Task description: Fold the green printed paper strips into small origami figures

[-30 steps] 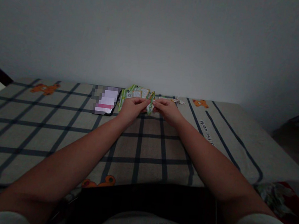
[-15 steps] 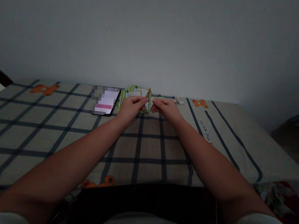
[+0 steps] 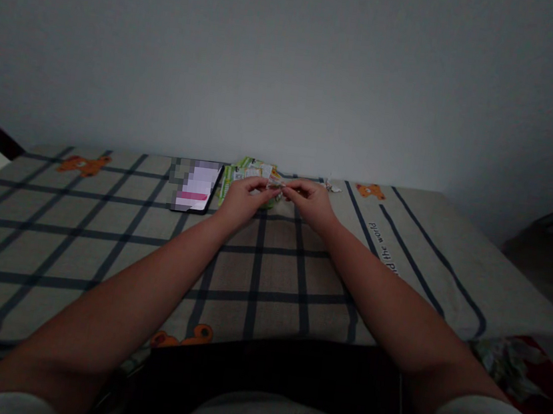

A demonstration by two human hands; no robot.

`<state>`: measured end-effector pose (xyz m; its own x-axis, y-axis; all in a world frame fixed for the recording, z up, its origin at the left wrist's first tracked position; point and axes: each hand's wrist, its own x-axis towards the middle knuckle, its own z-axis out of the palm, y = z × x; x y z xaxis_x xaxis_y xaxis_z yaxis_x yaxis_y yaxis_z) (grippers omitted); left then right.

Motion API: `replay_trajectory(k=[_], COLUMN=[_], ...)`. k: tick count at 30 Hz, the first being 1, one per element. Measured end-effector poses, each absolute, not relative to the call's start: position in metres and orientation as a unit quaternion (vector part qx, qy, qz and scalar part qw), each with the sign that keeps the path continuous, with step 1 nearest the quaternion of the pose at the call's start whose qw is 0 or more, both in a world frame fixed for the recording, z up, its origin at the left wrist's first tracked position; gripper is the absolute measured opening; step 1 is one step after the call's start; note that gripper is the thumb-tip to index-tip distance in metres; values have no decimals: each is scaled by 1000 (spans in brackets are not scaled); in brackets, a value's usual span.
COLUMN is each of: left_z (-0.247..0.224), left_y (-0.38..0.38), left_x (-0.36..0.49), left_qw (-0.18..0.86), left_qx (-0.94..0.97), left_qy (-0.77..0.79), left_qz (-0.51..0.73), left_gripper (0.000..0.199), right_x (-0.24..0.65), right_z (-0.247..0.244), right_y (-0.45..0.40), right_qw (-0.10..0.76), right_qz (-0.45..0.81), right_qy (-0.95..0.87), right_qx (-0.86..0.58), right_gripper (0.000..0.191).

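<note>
Near the far edge of the table, my left hand (image 3: pixel 243 196) and my right hand (image 3: pixel 311 203) almost meet. Both are closed in a pinch on a small pale plastic packet (image 3: pixel 275 183) with some colour on it. Its contents are too small and dim to make out. Green-and-white printed packets (image 3: pixel 254 167) lie beside and behind my left hand, partly covered by its fingers. A small crumpled white scrap (image 3: pixel 332 187) sits just beyond my right hand.
A phone (image 3: pixel 197 187) with its screen lit lies left of the packets. The checked tablecloth (image 3: pixel 116 234) with bear prints covers the table, which meets a grey wall (image 3: pixel 293 68) at the back. Something red and patterned (image 3: pixel 528 372) is low at the right.
The crinkled green wrapper piece upright between my hands no longer shows there; a smaller pale packet is between my fingertips now. My hands have barely shifted.
</note>
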<state>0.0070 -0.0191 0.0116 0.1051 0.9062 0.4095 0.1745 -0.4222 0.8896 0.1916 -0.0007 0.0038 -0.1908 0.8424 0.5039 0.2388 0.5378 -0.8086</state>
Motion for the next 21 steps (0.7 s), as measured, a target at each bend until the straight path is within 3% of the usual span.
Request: replay_trajectory(k=[6,17,21], left_z=[13,9,8], left_y=[-18,-18,-17], left_x=[5,5,6], left_qw=[304,270,263], left_qx=[669,682,681], left_qy=[420,444,459], left_qz=[532,514,506], left_gripper=[27,29,30], right_x=[189,196,193], right_z=[3,8,4], right_y=[-1,3,5], right_qw=[538,478,451], right_qz=[246,232,301], right_qy=[-721,-762,-751], right_qx=[-361,-370,-376], right_gripper=[25,18,27])
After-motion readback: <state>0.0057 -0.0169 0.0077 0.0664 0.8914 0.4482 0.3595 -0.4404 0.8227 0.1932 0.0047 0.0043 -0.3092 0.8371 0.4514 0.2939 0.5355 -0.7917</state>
